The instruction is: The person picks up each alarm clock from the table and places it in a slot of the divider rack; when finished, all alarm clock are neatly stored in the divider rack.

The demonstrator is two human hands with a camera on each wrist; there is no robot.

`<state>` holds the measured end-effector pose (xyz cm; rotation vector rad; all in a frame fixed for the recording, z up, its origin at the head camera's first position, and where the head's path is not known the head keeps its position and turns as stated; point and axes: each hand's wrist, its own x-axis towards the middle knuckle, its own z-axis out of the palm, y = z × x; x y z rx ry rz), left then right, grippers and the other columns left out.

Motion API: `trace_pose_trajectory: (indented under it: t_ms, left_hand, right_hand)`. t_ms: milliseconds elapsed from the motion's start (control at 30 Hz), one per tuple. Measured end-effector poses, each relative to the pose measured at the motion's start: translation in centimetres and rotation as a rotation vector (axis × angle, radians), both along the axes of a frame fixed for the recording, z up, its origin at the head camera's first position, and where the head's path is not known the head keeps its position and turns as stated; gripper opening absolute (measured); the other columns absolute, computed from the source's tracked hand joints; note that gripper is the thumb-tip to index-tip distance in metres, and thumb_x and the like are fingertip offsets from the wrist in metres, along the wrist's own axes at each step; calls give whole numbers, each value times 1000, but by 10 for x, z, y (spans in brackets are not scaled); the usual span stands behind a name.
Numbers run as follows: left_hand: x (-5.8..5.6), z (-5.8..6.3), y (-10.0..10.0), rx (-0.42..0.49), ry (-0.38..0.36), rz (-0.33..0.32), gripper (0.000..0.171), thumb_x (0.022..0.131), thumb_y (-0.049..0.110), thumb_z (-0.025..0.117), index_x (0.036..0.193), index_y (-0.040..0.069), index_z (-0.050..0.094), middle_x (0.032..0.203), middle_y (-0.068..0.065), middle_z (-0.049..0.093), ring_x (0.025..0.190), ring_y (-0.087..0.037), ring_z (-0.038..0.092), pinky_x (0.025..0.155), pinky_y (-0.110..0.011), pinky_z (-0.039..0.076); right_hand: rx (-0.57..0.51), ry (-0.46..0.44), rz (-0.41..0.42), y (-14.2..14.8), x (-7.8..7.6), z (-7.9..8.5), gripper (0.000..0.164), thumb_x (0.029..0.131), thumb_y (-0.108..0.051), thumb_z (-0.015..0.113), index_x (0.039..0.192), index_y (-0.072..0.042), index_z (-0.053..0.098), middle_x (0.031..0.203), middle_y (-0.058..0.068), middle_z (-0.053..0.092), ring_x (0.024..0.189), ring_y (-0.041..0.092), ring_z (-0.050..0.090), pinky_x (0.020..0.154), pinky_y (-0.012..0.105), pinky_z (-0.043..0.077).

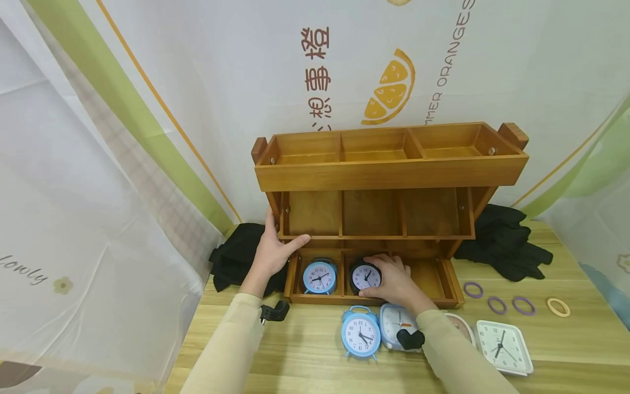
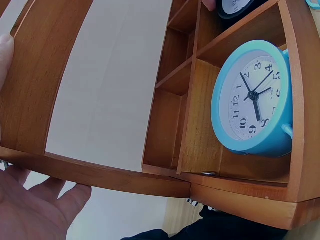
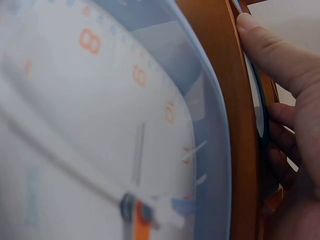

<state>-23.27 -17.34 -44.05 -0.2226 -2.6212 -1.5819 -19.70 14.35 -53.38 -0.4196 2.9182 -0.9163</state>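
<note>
A tiered wooden box (image 1: 391, 176) stands with its divided trays raised above the bottom one. My left hand (image 1: 272, 254) grips the box's left side panel, thumb in front and fingers behind. In the bottom tray's middle compartment, my right hand (image 1: 397, 282) holds a black round alarm clock (image 1: 366, 277). The thumb lies at the clock's face edge, and the other fingers are around its far side, partly hidden in the right wrist view. A light blue round alarm clock (image 2: 252, 97) sits upright in the left compartment, beside the black one.
In front of the box lie a blue twin-bell alarm clock (image 1: 361, 335), a pale blue squarish clock (image 1: 392, 317), a round clock (image 1: 461, 326) partly under my right sleeve and a white square clock (image 1: 503, 348). Several rings (image 1: 524, 306) lie right. Black cloths (image 1: 514, 241) flank the box.
</note>
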Motion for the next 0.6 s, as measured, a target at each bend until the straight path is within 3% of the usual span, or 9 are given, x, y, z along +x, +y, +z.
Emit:
trace_pose_trajectory:
  t_ms: [300, 600]
  left_hand:
    - [2, 1, 0, -6, -7, 2, 121, 90, 49, 81, 167, 35, -11, 174, -6, 10, 157, -38, 22, 121, -59, 29]
    - [2, 0, 0, -13, 4, 3, 122, 90, 51, 81, 167, 34, -11, 174, -6, 9, 157, -37, 21, 121, -59, 29]
  right_hand:
    - [12, -1, -9, 0, 7, 5, 88, 78, -54, 89, 148, -10, 59, 148, 21, 54, 133, 51, 45, 99, 74, 33]
    - [7, 80, 23, -1, 22, 17, 91, 77, -60, 86, 149, -13, 58, 146, 20, 56, 126, 46, 48, 97, 69, 33]
